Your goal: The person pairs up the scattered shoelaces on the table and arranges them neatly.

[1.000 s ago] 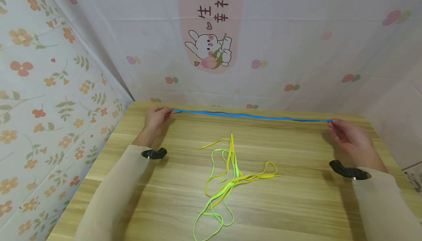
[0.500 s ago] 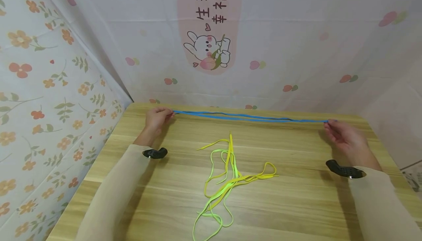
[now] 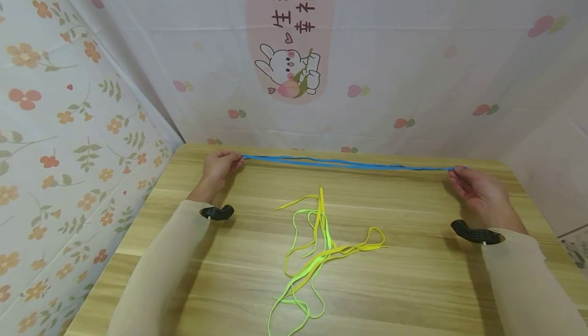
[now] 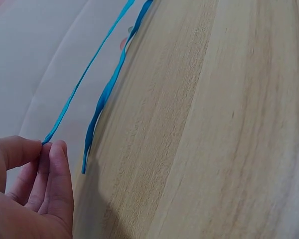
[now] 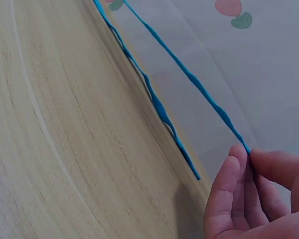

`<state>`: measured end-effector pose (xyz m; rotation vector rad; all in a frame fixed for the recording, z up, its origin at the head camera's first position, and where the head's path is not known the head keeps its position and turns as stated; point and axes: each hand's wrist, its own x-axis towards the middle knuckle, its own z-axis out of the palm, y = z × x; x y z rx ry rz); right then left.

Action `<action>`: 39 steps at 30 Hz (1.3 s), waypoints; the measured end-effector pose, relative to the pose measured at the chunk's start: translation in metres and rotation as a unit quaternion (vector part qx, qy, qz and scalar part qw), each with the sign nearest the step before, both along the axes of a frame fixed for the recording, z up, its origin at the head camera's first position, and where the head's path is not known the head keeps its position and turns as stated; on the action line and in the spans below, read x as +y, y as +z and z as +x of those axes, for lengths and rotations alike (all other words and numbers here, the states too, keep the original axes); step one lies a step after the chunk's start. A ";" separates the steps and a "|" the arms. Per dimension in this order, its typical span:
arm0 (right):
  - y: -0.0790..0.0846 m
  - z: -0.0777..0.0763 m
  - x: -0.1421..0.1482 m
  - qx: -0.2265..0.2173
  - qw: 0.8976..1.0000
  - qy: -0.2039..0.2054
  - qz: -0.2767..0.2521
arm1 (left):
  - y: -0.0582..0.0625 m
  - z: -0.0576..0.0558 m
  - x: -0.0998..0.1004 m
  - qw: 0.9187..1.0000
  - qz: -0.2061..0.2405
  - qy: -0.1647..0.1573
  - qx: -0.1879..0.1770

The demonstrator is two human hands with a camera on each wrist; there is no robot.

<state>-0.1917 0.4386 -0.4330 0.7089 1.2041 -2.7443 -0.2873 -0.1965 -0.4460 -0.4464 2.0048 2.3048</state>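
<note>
A blue shoelace (image 4: 72, 94) runs in a nearly straight line between my two hands along the far edge of the table. One end is pinched between thumb and fingertips of my left hand (image 3: 217, 170). At the far right, my right hand (image 3: 480, 190) pinches the other end. A second blue shoelace (image 5: 157, 104) lies on the tabletop close to that edge, beside the held one. Its two tips show near the hands in the wrist views, apart from the fingers.
Yellow shoelaces (image 3: 322, 200) and light green shoelaces (image 3: 316, 261) lie loosely tangled in the middle of the wooden table (image 3: 413, 285). A printed cloth (image 3: 413, 70) hangs right behind the far edge, and a floral cloth (image 3: 78, 147) hangs at the left.
My right hand has shifted slightly left with its lace end, while the left hand stays nearly still. The two blue laces, overlapping earlier, now show a narrow gap. The tangled laces have not moved.
</note>
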 end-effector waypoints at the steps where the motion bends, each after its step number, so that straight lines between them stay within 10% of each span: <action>1: 0.000 -0.001 0.000 -0.003 1.000 -0.002 0.002 | 0.000 0.000 0.000 1.000 0.001 0.000 -0.002; 39: -0.011 -0.017 -0.007 -0.033 0.996 0.024 0.083 | -0.006 -0.008 -0.005 0.999 -0.006 -0.003 -0.039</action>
